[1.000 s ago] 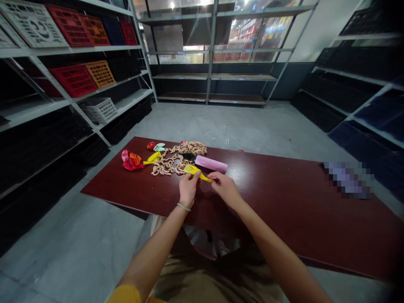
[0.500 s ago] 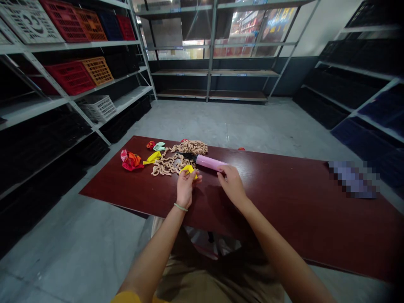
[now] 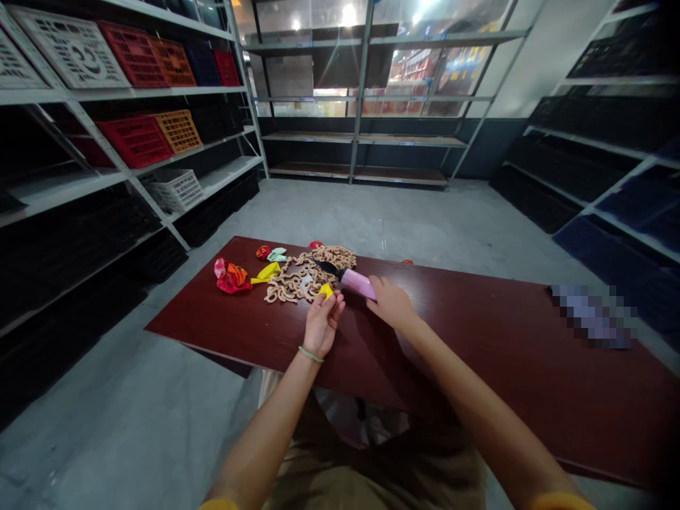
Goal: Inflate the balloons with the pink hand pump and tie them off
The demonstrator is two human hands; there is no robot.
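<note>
My left hand pinches a small yellow piece, perhaps a balloon, just in front of a tangled beige chain. Wrapped round the near end of a pink cylinder is my right hand. The cylinder has a black tip that points left over the chain. Left of the chain lie a flat yellow balloon, a pale green one, a small red one and a crumpled red and orange bundle.
The dark red table carries a pixelated purple item at its right end. Shelving with crates stands at the left, more shelves at the back and right. A red object shows at the far table edge.
My right hand has slid further over the pink cylinder, which shows less of its length. The yellow piece in my left hand shows less. The whole view has shifted slightly.
</note>
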